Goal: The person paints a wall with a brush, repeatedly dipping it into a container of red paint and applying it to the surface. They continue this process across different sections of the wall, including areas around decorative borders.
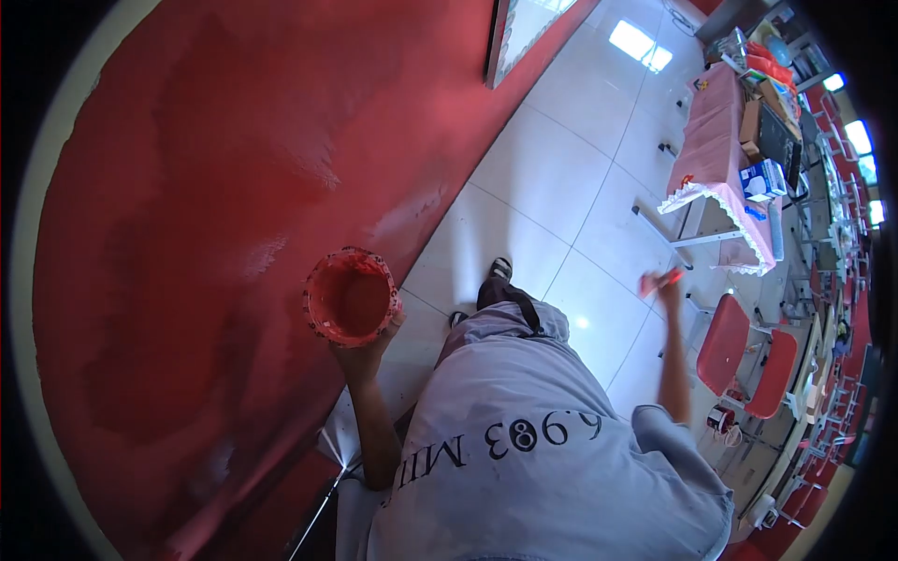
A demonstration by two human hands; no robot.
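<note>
Along the left side of the view ran a red-painted wall (187, 187), the largest thing in sight, its surface patchy with darker and glossier areas; its outer reaches were cut off by the dark round edge of the lens. Beside it lay a white tiled floor (561, 178), bright with reflected ceiling lights. The person's grey shirt (543, 449) filled the lower middle, printed with partly hidden lettering, and it covered most of the body, so that only one shoe (500, 268) showed clearly beyond it. A table with a pink cloth (716, 159) stood at the upper right, loaded with boxes and other items too small to tell apart. Two red chairs (744, 351) sat near the right arm, with more furniture behind them blurred by the lens.

The left hand (369, 341) gripped a paint bucket (351, 296) from below, fingers wrapped on its underside and side; the bucket was held up close to the wall, its inside coated red. The right hand (667, 285) was stretched out over the floor, well apart from the bucket, closed around a small red-smeared tool (655, 280). It was too blurred to say whether this was a brush.
</note>
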